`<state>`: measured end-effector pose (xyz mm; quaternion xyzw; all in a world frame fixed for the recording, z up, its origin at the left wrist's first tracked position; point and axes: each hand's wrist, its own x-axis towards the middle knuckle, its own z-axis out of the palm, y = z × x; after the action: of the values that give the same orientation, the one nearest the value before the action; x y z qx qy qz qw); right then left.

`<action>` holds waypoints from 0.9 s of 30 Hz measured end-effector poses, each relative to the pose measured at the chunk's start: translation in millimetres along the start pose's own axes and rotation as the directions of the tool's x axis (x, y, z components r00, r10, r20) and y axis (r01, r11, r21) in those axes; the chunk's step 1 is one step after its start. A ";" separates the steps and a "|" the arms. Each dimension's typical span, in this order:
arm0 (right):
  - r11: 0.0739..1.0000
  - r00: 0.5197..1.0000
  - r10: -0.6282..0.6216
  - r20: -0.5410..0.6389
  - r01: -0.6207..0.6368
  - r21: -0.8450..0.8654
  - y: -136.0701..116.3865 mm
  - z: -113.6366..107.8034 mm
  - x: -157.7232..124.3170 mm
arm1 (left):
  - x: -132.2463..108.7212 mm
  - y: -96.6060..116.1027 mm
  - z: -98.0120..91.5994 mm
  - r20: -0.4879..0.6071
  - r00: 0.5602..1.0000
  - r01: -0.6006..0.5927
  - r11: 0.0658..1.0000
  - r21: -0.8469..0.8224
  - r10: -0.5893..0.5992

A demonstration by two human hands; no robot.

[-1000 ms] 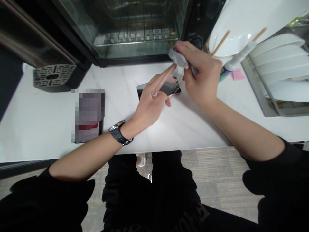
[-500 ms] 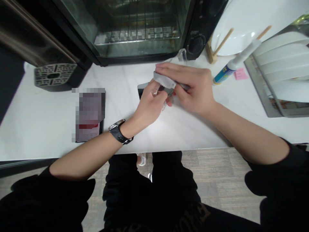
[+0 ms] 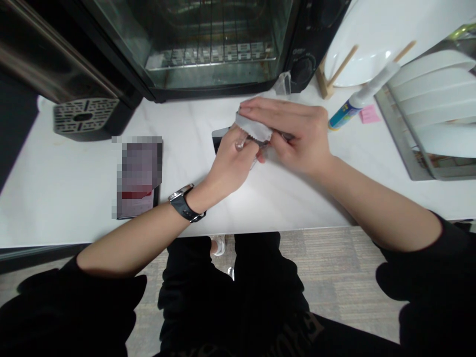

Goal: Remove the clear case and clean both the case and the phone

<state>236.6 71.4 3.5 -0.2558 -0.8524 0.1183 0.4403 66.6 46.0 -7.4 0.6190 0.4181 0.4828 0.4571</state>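
Observation:
My left hand [image 3: 232,163] is closed around a clear plastic piece [image 3: 240,142], whose edges show by the thumb and below the fingers. A pale strip with a jagged edge [image 3: 255,127] lies across the fingers. My right hand [image 3: 303,136] presses and pinches this strip from the right, its fingers stretched over the top. Thin translucent film [image 3: 283,85] sticks up behind the right hand. Partly covered by my left hand, a dark flat object with a light edge [image 3: 215,141] rests on the counter. Much between the hands is hidden.
A toaster oven [image 3: 223,91] stands behind the hands. A machine with a drip tray [image 3: 84,117] and a partly pixelated flat device [image 3: 156,198] are on the left. Rightward are a blue-and-white tube [image 3: 344,114], pink paper [image 3: 369,114], and a rack [image 3: 416,158] holding white plates.
The jagged strip has shifted slightly and shows more of its face between the hands. The film behind the right hand stands a little higher. Both hands stay in nearly the same place.

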 end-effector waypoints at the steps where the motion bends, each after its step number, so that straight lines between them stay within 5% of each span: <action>1: 1.000 0.999 0.018 -0.038 -0.018 -0.018 3.2 -0.3 0.9 | -0.2 1.4 -0.1 0.007 1.000 -0.005 1.000 -0.004 0.005; 6: 0.979 0.965 0.135 -0.225 -0.164 -0.118 23.1 -1.1 4.5 | 0.1 8.0 -2.4 0.092 0.995 -0.016 0.999 -0.052 0.021; 13: 0.970 0.953 0.153 -0.263 -0.195 -0.143 29.0 -1.3 5.4 | -0.7 12.0 -3.5 0.102 0.995 0.002 1.000 -0.008 -0.002; 27: 0.999 0.999 -0.027 0.037 0.026 0.048 -3.0 0.5 2.1 | -0.3 2.6 1.3 0.015 1.000 -0.012 0.996 -0.084 0.013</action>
<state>234.2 70.0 5.9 -0.2317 -0.8608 0.1375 0.4318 68.0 44.9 -5.2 0.6054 0.3901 0.4980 0.4830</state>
